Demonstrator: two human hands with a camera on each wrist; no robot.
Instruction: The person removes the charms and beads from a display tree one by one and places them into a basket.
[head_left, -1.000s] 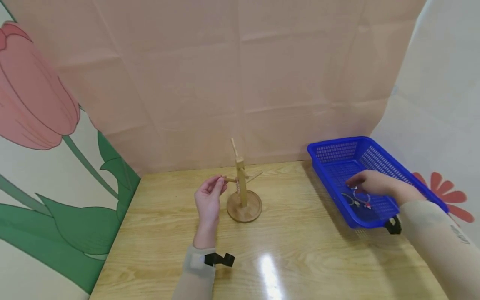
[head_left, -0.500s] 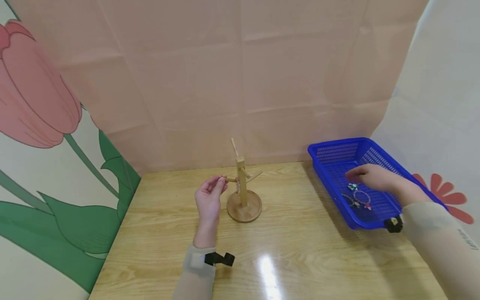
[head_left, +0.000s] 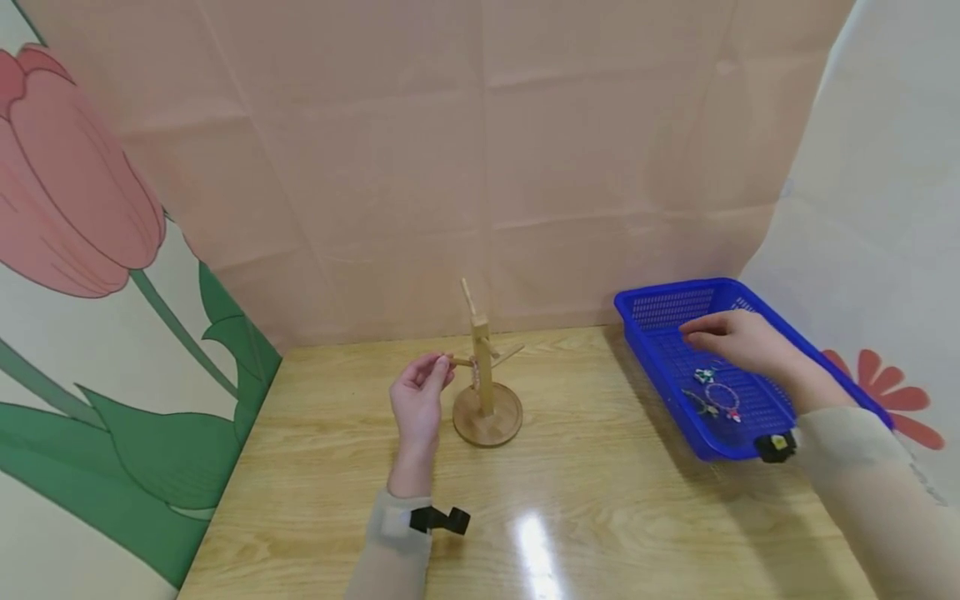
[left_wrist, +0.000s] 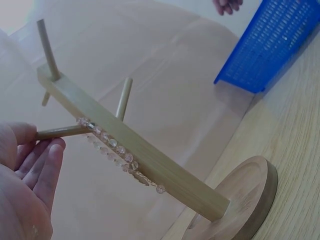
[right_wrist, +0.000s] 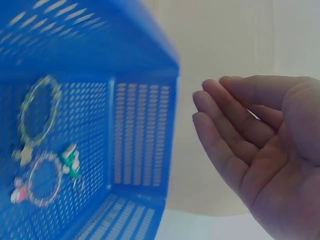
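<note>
My left hand (head_left: pixel 417 400) pinches the tip of a wooden peg (left_wrist: pixel 60 132) on a small wooden stand (head_left: pixel 484 379) with a round base. A bracelet of clear pinkish beads (left_wrist: pixel 120 149) hangs from that peg, against the post. My right hand (head_left: pixel 738 342) hovers over the blue basket (head_left: pixel 663 383), its fingers loosely bent and nothing between them. Inside the basket lie a yellowish-green bracelet (right_wrist: pixel 22 120) with a star-like charm, a pale pink bracelet (right_wrist: pixel 42 204) with a pink charm, and a green and white charm piece (right_wrist: pixel 71 161).
The stand's other pegs (left_wrist: pixel 124 100) stick out from the post in different directions. Light wood tabletop (head_left: pixel 600 500) lies between stand and basket. A pinkish cloth backdrop (head_left: pixel 375 208) hangs behind, with a tulip-printed sheet (head_left: pixel 82 183) at left and a white sheet (head_left: pixel 885 208) at right.
My right hand has risen from the bracelets in the basket, and the green and white charm piece has come into view below it. The left hand keeps its pinch on the peg.
</note>
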